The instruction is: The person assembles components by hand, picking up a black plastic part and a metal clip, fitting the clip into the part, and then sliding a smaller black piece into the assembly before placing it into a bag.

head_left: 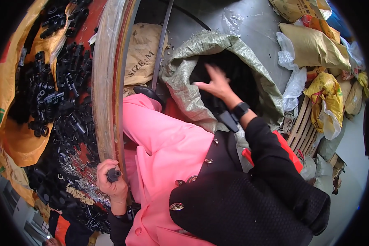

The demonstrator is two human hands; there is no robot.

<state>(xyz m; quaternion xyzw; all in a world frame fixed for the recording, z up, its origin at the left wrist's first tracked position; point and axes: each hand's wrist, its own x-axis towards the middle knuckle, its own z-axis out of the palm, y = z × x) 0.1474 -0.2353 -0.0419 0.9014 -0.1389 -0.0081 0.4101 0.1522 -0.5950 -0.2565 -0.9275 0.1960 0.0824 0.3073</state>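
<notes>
At the table's edge, my left hand [106, 189] is closed around a small black plastic fitting [113, 175] with a round end. My right hand [218, 84] is over the mouth of a pale green woven sack [183, 84], fingers spread and slightly blurred, with nothing seen in them. Dark contents [246, 76] show inside the sack, too shadowed to make out singly. A black piece [228, 121] appears at the sack's near rim, just below my right wrist.
A wooden-edged table [106, 78] on the left bears heaps of black plastic fittings [71, 88], small metal pieces [80, 166] and an orange-yellow bag [22, 141]. A brown paper sack [143, 51] stands beside it. Far right are stuffed bags [313, 47] and a slatted wooden pallet [301, 123].
</notes>
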